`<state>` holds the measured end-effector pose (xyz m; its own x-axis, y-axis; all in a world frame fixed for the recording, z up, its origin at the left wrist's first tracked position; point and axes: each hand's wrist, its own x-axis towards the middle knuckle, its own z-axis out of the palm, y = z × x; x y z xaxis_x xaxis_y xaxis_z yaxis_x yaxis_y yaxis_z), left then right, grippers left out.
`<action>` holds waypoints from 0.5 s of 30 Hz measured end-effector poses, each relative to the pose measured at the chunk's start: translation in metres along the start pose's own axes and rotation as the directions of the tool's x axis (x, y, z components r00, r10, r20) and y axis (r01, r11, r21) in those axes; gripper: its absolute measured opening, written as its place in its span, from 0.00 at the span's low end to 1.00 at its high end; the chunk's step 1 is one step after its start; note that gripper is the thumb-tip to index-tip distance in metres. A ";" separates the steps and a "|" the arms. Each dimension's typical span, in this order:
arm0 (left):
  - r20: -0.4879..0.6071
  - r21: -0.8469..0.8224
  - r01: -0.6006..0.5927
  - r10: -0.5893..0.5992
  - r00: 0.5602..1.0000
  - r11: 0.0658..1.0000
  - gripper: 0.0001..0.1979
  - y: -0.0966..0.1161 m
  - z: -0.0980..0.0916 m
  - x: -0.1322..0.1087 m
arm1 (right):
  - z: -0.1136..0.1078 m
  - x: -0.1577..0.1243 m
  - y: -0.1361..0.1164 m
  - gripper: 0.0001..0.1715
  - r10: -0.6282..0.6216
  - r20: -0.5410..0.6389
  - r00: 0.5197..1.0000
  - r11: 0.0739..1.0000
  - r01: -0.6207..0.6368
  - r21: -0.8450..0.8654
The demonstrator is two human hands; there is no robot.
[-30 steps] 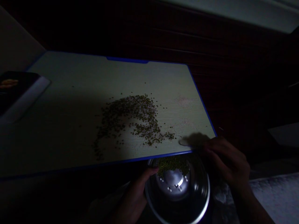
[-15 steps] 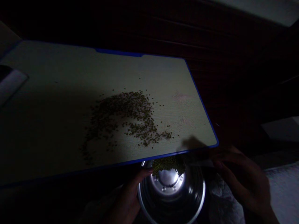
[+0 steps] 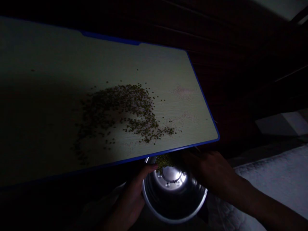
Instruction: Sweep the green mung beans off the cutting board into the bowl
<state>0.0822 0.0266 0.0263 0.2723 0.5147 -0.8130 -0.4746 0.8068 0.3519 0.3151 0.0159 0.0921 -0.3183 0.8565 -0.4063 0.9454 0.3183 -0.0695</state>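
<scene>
In dim light, a pale table with a blue rim [image 3: 168,57] carries a scatter of small green beans [image 3: 130,110]. Just below its near edge, my left hand [image 3: 131,200] grips the rim of a steel bowl [image 3: 173,205], thumb over the edge. A small heap of green beans [image 3: 163,160] lies at the bowl's far side. My right hand [image 3: 213,175] is over the bowl's right part, below the table edge, fingers loosely bent; I see nothing in it.
A pale patterned cloth or mattress [image 3: 271,179] lies at the lower right. Dark wooden boards [image 3: 240,64] stand behind the table. The table's left part is in deep shadow.
My right hand has dropped off the table's near right corner and moved left over the bowl. The view has shifted, so the table sits higher and the dark object at left has left the frame.
</scene>
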 end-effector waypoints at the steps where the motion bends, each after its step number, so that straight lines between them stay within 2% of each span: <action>1: 0.015 0.008 0.006 -0.006 1.000 1.000 0.07 -0.001 -0.001 0.001 | 0.000 0.005 -0.004 0.17 0.006 0.012 1.000 1.000 -0.006 -0.028; 6: 0.040 -0.004 0.009 -0.009 0.999 1.000 0.05 -0.008 -0.005 0.001 | 0.000 0.021 -0.017 0.20 0.034 0.043 0.998 0.992 -0.028 -0.127; 15: 0.077 -0.048 -0.008 0.011 0.997 0.999 0.04 -0.006 -0.003 0.000 | -0.004 0.025 -0.025 0.27 0.051 0.104 0.993 0.982 -0.031 -0.186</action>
<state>0.0827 0.0205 0.0225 0.3306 0.5447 -0.7707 -0.5163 0.7880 0.3355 0.2838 0.0305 0.0871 -0.2608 0.8250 -0.5014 0.9254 0.3615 0.1134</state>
